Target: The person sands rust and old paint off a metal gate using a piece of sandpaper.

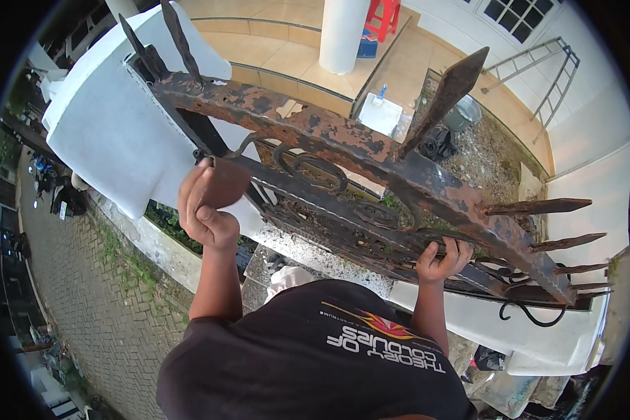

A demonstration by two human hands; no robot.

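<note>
A wrought-iron fence point(343, 136) with spear-shaped spikes and scrollwork stretches in front of me, its dark paint flaking over rusty brown patches. My left hand point(206, 210) is closed on a curved piece of brown sandpaper point(229, 183), held up near the left end of the fence; its fingertips are near an upright bar. On the other side, my right hand point(444, 260) wraps its fingers round a lower bar of the fence, beside the scrolls. The part of the bar inside that hand is hidden.
White wall pillars point(119, 150) flank the fence. Behind it are a tiled step, a white tray with a blue-handled brush point(381, 94), a metal bucket point(463, 114), a folding ladder point(560, 77) and a red stool point(382, 17). A motorcycle point(61, 190) stands on the paved lane.
</note>
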